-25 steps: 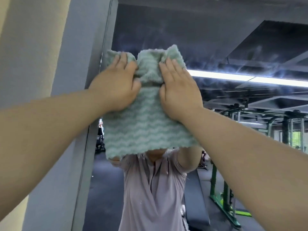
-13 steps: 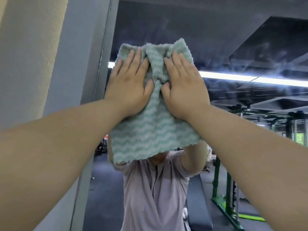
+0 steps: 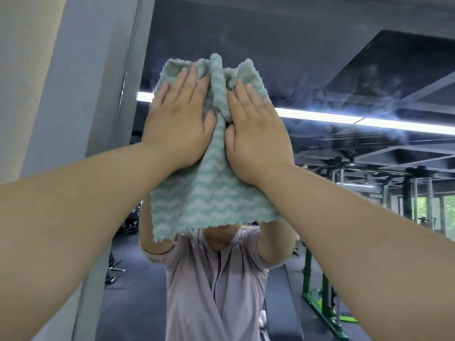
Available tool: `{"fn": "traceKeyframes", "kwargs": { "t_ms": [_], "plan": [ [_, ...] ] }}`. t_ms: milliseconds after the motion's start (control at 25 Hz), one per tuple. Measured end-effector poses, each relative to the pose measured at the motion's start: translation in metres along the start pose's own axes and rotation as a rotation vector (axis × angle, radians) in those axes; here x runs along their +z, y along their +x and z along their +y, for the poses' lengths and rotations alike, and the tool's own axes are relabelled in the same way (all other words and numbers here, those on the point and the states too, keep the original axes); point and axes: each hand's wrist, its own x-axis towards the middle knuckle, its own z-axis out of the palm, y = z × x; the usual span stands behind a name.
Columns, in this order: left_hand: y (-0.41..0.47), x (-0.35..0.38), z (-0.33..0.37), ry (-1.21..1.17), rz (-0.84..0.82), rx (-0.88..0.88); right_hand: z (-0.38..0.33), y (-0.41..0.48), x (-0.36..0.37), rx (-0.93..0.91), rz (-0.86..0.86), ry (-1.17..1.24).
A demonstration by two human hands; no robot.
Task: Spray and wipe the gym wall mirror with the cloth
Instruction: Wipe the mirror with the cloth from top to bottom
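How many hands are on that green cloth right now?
2: the left hand flat on the upper left of the cloth, the right hand flat on its upper right.

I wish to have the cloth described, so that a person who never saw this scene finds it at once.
Look at the large wall mirror that reflects the gym. High on its glass, the left hand and the right hand press a cloth, side by side. It is the only fluffy thing there, with mint-green and white wavy stripes.
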Motion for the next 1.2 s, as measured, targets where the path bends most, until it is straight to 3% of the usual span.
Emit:
{"fn": "traceKeyframes", "kwargs": {
  "t_ms": [160,280,560,920,1040,1200],
  "plan": [
    [-0.010,-0.002,0.010,-0.035,-0.002,0.008,0.008,-0.004,-0.003,-0.030,0.002,0.055],
    [-0.006,-0.004,0.039,-0.022,-0.024,0.109,0.035,-0.013,-0.007,0.008,0.030,0.057],
    [0.029,0.013,0.145,-0.051,-0.083,0.226,0.148,-0.056,-0.041,0.138,0.001,0.022],
    [0.052,0.064,0.413,-0.088,0.014,0.370,0.396,-0.196,-0.108,0.420,-0.049,-0.098],
    [0.043,0.079,0.495,-0.062,-0.042,0.459,0.452,-0.245,-0.127,0.517,-0.086,-0.139],
    [0.042,0.082,0.509,-0.027,-0.041,0.465,0.460,-0.240,-0.126,0.532,-0.119,-0.165]
  ]
}}
